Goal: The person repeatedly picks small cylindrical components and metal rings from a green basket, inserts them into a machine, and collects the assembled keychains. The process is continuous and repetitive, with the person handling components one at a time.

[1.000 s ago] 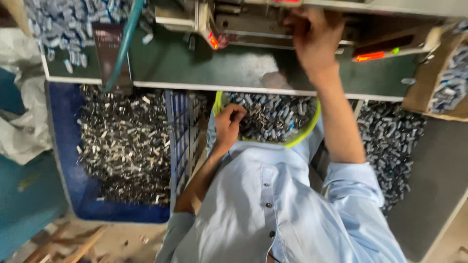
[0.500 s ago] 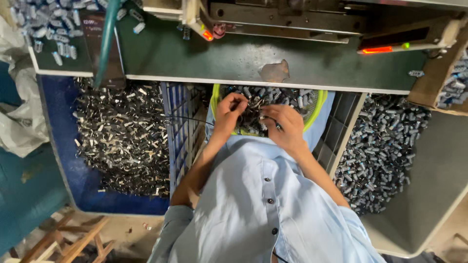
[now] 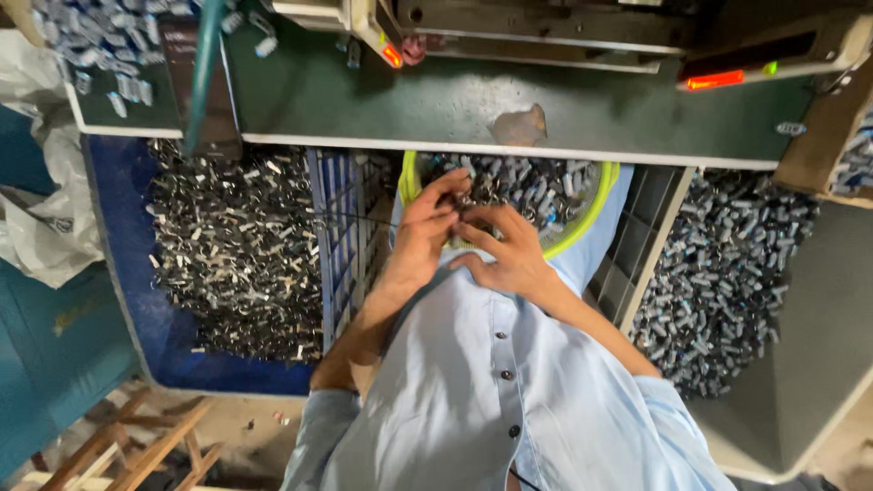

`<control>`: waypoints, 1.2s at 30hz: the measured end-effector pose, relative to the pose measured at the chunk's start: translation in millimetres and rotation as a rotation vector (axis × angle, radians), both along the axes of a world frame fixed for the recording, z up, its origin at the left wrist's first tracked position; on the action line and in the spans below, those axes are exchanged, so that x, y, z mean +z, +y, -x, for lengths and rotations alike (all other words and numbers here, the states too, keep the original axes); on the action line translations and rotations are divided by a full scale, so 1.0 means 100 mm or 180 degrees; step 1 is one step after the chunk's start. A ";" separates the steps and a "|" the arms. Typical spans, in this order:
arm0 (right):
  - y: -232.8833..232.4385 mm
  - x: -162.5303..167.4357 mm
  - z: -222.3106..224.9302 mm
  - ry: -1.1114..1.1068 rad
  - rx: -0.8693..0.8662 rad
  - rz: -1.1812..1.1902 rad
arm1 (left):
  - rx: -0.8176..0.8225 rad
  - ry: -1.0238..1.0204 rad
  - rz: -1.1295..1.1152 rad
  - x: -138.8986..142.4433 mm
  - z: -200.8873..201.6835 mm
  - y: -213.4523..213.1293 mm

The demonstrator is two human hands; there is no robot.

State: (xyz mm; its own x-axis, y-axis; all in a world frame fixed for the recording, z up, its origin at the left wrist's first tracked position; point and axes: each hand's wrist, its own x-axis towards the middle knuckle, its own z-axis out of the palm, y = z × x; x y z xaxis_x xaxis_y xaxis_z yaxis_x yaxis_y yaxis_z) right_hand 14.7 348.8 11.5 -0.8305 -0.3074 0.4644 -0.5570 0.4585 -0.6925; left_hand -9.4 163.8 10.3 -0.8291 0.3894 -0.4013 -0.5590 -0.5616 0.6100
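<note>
Over the yellow-rimmed bowl (image 3: 596, 205), right hand (image 3: 514, 255) has joined left hand (image 3: 427, 232), fingers curled on metal pieces (image 3: 532, 186).

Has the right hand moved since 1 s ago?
Yes. The right hand came down off the machine above the green table and now sits at the yellow-rimmed bowl of small metal parts, close beside the left hand.

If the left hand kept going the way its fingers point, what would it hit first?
Probably the heap of small grey metal parts in the yellow-rimmed round basin; the left hand points into it, though depth is unclear.
</note>
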 end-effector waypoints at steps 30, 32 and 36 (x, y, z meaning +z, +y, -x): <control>0.48 0.04 0.38 -0.0749 -0.1322 0.2779 | 0.0231 0.0942 0.1694 -0.17 -0.30 -0.18; 0.61 0.15 0.66 -0.0291 -0.1161 0.2277 | 0.0405 0.0503 0.1794 -0.23 -0.34 -0.31; 0.76 0.28 1.33 0.0929 -0.0912 0.0799 | 0.0720 0.0494 0.1984 -0.34 -0.31 -0.40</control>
